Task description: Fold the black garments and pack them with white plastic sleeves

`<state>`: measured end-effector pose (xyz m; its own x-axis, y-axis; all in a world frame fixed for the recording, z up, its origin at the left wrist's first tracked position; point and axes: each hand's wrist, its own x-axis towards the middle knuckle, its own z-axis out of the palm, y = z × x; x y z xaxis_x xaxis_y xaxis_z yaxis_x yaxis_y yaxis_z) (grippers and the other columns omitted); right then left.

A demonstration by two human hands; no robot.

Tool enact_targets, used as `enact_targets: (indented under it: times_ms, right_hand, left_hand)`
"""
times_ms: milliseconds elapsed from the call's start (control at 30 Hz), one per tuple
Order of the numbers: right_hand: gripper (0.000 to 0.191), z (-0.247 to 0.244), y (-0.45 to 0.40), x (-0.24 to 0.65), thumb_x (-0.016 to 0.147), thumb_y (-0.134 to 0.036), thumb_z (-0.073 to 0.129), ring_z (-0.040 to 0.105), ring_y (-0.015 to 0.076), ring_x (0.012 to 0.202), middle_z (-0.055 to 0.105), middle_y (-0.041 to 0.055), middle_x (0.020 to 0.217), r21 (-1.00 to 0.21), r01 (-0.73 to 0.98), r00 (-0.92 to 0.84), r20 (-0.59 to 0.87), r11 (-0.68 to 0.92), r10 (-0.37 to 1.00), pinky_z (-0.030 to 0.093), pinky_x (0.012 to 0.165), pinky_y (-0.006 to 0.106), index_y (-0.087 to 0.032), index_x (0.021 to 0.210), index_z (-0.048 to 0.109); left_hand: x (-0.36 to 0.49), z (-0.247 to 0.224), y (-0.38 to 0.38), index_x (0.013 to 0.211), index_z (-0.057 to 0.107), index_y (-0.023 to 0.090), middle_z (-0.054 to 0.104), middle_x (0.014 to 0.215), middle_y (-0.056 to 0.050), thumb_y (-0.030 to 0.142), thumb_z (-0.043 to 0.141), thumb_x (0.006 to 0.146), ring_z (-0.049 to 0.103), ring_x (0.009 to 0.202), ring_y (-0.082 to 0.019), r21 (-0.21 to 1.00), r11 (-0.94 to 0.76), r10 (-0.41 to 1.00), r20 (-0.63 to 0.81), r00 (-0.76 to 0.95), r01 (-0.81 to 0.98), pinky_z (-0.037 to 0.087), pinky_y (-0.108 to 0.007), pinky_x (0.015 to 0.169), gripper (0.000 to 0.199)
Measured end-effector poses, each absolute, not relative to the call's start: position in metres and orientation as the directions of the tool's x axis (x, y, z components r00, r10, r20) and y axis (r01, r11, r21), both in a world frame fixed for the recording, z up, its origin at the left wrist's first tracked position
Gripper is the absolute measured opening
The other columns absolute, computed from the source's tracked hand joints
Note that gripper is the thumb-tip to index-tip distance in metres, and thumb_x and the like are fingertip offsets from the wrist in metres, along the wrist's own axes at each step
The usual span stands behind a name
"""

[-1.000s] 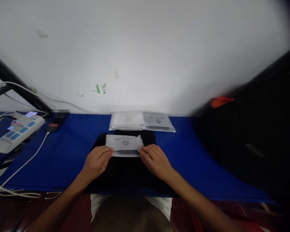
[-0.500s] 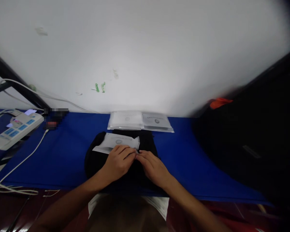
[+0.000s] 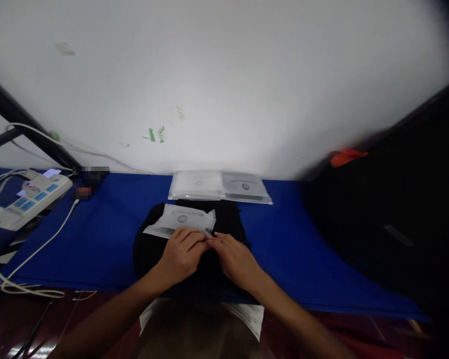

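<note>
A translucent zip bag with dark printing lies tilted on a black, soft-looking bundle in front of me. My left hand has its fingers closed on the near right edge of that bag. Right beside it, my right hand pinches at the same corner, fingertips meeting those of the left. The exact spot between the fingertips is hidden. Behind the bundle, against the wall, lie a whiter zip bag and a greyer printed zip bag, slightly overlapping.
On the left, a white power strip with plugged cables sits on the blue cover. A white cable runs to a dark pixelated object. A large black object with an orange piece fills the right side.
The view has shifted slightly, so everything sits a little further right. Both hands stay at the bag's near right edge with only slight finger movement.
</note>
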<state>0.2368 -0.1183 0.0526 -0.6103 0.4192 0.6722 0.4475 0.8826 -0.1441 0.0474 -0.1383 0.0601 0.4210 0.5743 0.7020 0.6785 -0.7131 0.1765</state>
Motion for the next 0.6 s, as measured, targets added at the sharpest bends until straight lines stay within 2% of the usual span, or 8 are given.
enact_targets:
  times_ms: [133,367,600]
  right_hand:
    - [0.032,0.055,-0.116,0.236,0.088,0.0,0.04,0.068,0.0197,0.091,0.072,0.0084,0.095,-0.205,0.398,-0.618,0.661,0.894,0.426,0.06,0.082,0.037,-0.018,0.109,0.057]
    - [0.019,0.059,-0.105,0.251,0.089,-0.004,0.049,0.066,0.0181,0.092,0.068,0.0065,0.095,-0.398,0.28,-0.563,0.669,0.874,0.485,0.058,0.074,0.033,-0.022,0.092,0.05]
    - [0.024,0.06,-0.103,0.248,0.088,0.0,0.051,0.064,0.0171,0.086,0.066,0.0048,0.088,-0.397,0.212,-0.535,0.718,0.893,0.446,0.054,0.068,0.031,-0.022,0.084,0.046]
  left_hand:
    - [0.046,0.06,-0.136,0.096,0.064,0.015,0.071,0.093,-0.006,0.009,0.049,0.094,0.063,0.089,-0.02,0.179,-0.71,0.579,0.7,0.418,0.681,0.048,-0.036,0.078,0.016]
    - [0.018,0.066,-0.128,0.096,0.062,0.015,0.069,0.095,-0.008,0.008,0.057,0.09,0.062,0.092,-0.021,0.125,-0.705,0.523,0.757,0.393,0.698,0.051,-0.036,0.082,0.012]
    - [0.003,0.068,-0.131,0.096,0.064,0.016,0.069,0.094,-0.007,0.007,0.059,0.088,0.063,0.09,-0.02,0.085,-0.694,0.502,0.769,0.396,0.714,0.053,-0.036,0.081,0.013]
